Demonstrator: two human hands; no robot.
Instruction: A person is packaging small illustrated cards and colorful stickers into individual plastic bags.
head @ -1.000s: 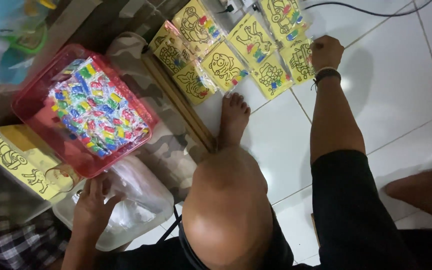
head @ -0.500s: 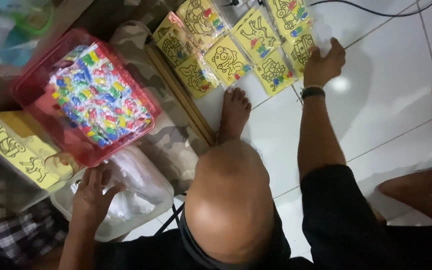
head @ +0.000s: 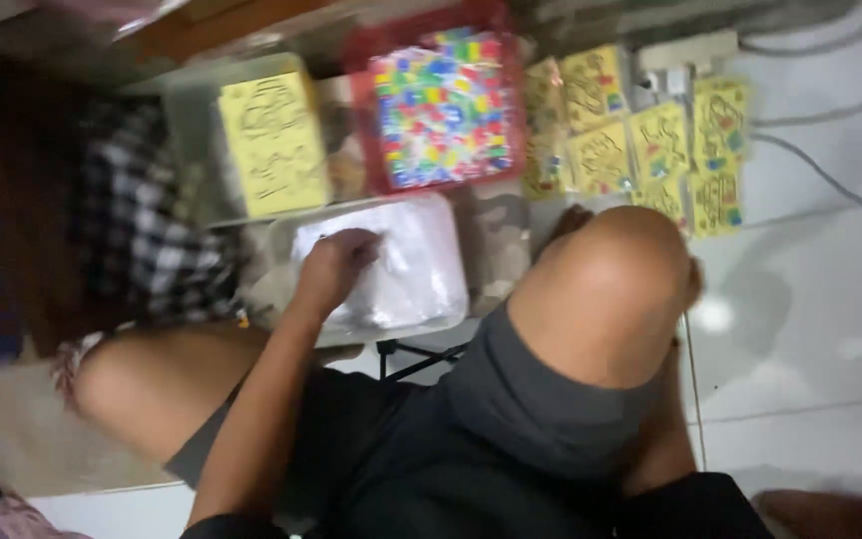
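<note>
Clear bags (head: 406, 265) lie in a pale tub (head: 456, 319) on the floor, just ahead of the person's lap, and the left hand (head: 336, 265) rests on top of that stack, fingers curled down onto the plastic at its left part. Whether the fingers have pinched a bag or only press on it cannot be told; the frame is blurred. The stack spreads to the right of the hand, toward the raised knee (head: 606, 279), with its long side running left to right across the view. So the bags lie directly under and just right of the left grip, and the left arm reaches them straight from the lap. The right hand is hidden behind the knee, and its state cannot be told; only the left is plainly at the tub. Beyond the tub stands a red tray (head: 361, 110) of small colourful packets, touching or nearly touching the tub's far edge. Left of the tray a yellow sheet (head: 271, 145) with a line drawing lies in a clear box. Right of the tray, more yellow cards (head: 655, 140) are laid in rows on the white tiles (head: 810, 269), well apart from the left hand and beyond the knee.
</note>
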